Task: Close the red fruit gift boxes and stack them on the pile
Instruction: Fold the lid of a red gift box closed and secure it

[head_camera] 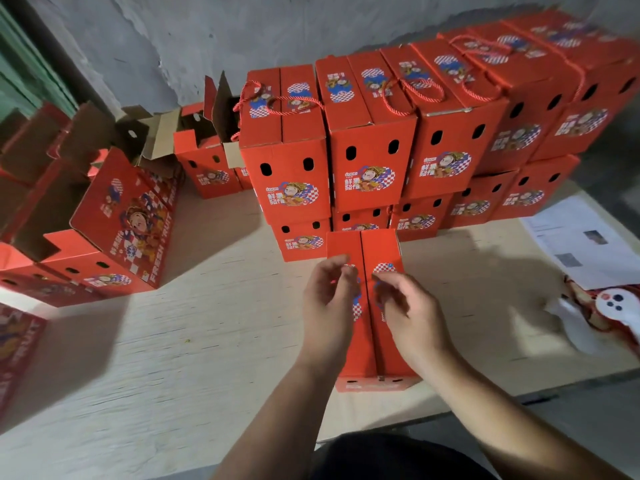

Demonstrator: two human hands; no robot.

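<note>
We note a pale wooden board table (207, 341), grain running across, its near right edge dropping off to a darker floor. On it at centre near stands one red gift box (367, 258), top flaps shut. Just behind that box, a pile of closed red boxes (374, 150) rises in layers and runs off to the far right, rope handles lying on top. At left we see open red boxes (114, 230), flaps raised, brown insides showing; more open ones (204, 161) stand far left of the pile. At right, printed paper sheets (581, 237) lie flat; near them, a white and red packet (609, 313), blurred.
</note>
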